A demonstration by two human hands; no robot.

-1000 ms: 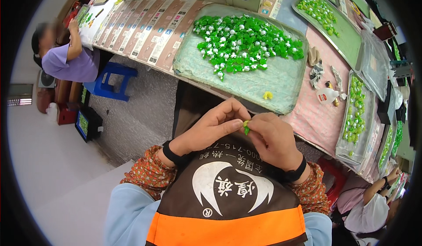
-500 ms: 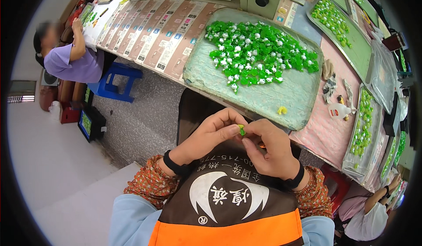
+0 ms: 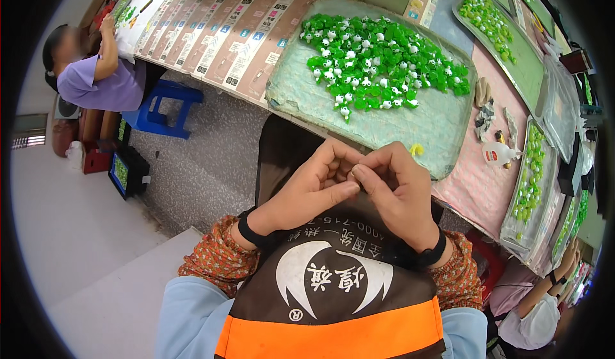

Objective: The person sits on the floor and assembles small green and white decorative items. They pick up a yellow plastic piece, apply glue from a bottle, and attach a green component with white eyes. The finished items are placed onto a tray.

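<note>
My left hand (image 3: 312, 183) and my right hand (image 3: 402, 192) meet above my dark apron, fingertips pressed together. Both are closed in a pinch, and whatever lies between the fingers is hidden behind them. Just beyond my hands lies a worn pale-green tray (image 3: 298, 96) on the table. A heap of small green plastic pieces with white animal-like heads (image 3: 378, 58) covers its far part. One small yellow piece (image 3: 416, 149) sits alone near the tray's front edge, close to my right fingers.
Right of the tray are a small white bottle (image 3: 496, 154) and crumpled scraps (image 3: 485, 116). Further right, a narrow tray of yellow-green pieces (image 3: 530, 176) borders the table. A person in purple (image 3: 106, 80) works at the left near a blue stool (image 3: 168, 109); another person (image 3: 537, 320) is at lower right.
A small green piece showed between my fingertips earlier; now the fingers hide it. My hands are slightly higher, with the fingers curled closer together. The view has shifted a little.
</note>
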